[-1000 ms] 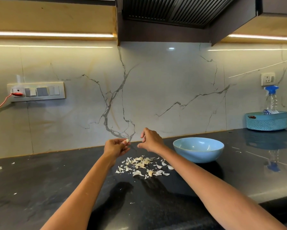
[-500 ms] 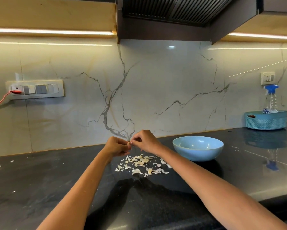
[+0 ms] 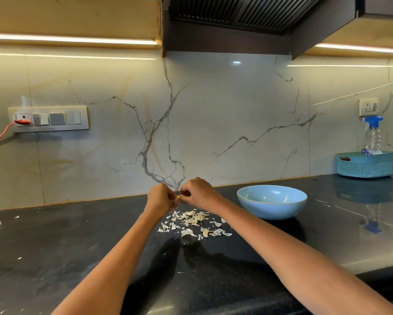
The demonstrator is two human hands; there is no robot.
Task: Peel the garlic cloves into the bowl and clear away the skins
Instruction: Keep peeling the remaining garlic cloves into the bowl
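head view: garlic clove between curled left hand, right hand, above papery skins

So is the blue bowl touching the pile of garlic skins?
Apart. The head view shows bare black counter between the blue bowl and the garlic skins.

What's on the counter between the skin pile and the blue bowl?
Head view: bare black counter between skin pile and blue bowl, apart from one stray skin flake.

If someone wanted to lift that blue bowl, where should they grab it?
Probably the bowl by its rim at the near right, from above: it stands upright and open, its walls curve under, and the hands and skins crowd its left.
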